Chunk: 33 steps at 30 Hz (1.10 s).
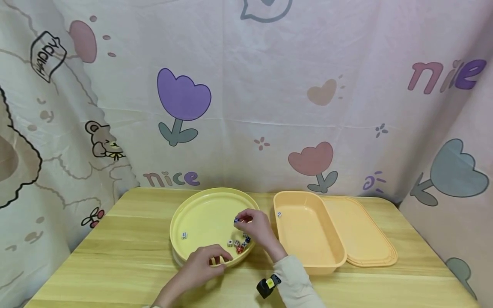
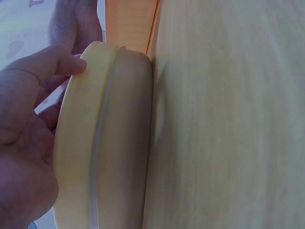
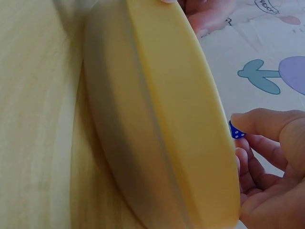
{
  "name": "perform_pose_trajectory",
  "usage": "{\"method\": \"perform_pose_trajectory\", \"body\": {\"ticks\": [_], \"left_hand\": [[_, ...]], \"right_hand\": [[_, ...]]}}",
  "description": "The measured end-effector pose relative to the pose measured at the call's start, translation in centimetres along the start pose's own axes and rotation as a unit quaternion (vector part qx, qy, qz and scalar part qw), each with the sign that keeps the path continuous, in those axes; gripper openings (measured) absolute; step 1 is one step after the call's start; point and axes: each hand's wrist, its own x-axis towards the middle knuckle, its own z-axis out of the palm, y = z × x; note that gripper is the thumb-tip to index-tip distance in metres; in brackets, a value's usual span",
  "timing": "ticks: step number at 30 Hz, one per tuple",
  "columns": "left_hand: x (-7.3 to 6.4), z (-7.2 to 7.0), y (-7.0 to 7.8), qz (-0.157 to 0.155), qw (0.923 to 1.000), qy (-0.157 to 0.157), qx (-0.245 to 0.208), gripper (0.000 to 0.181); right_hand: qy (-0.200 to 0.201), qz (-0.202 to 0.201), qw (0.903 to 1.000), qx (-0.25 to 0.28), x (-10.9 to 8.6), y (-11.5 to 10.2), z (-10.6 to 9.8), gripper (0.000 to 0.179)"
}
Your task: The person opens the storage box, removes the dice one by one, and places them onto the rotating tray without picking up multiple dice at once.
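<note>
My right hand (image 1: 257, 226) pinches a blue die (image 3: 236, 131) with white dots between thumb and fingers, just over the right part of a round yellow tray (image 1: 208, 209). At the tray's near edge, my left hand (image 1: 201, 264) grips the rim, thumb (image 2: 76, 66) outside and fingers reaching over to the inner side. Below my right hand several dice lie grouped inside the tray, among them a red die (image 1: 239, 249), a dark blue die (image 1: 247, 239) and a white die (image 1: 230, 243). Another white die (image 1: 184, 235) sits alone by the tray's left wall.
Right of the tray stands an orange rectangular box (image 1: 339, 244), with a small white die (image 1: 279, 214) at its left wall. A flat orange lid (image 1: 362, 231) lies beside the box. A printed curtain (image 1: 246, 85) hangs behind the wooden table (image 1: 127, 239).
</note>
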Motion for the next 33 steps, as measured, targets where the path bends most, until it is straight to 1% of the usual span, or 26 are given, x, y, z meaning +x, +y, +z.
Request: {"method": "perform_pose_trajectory", "body": {"ticks": [13,18,25,33], "left_hand": [[0.2,-0.07,-0.06,-0.002,1.0,-0.002,0.001,0.021],[0.19,0.03,-0.16,0.005,1.0,0.004,0.002,0.021],[0.06,0.02,-0.04,0.001,1.0,0.006,0.001,0.02],[-0.01,0.02,0.06,-0.001,1.0,0.005,-0.002,0.02]], "right_hand": [[0.01,0.004,0.9999,-0.007,0.2,0.12,0.18,0.012],[0.012,0.002,0.9999,-0.01,0.19,0.17,0.15,0.016],[0.02,0.002,0.9997,-0.013,0.22,0.33,0.2,0.008],[0.023,-0.002,0.9997,-0.001,0.14,0.34,0.07,0.007]]}}
